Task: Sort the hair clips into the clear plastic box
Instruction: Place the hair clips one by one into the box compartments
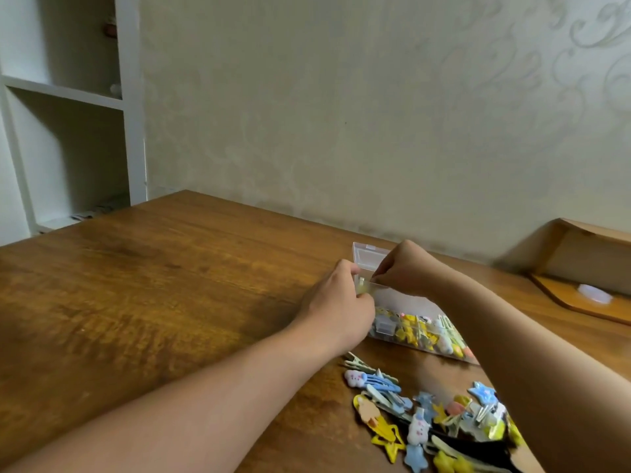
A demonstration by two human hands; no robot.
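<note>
Both my hands pinch a small pale clip [364,287] at the far end of the clear plastic box [420,327]: left hand [336,298], right hand [406,268]. My right forearm could sweep the unsorted hair clips [426,418] across the worktop [170,285].

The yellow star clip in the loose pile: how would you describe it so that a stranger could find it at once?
Start at the wooden table and go to the pile of hair clips near its front edge, in front of the clear plastic box. The yellow star clip lies at the pile's front left corner. It is an open star outline, unlike the padded clips beside it.
</note>
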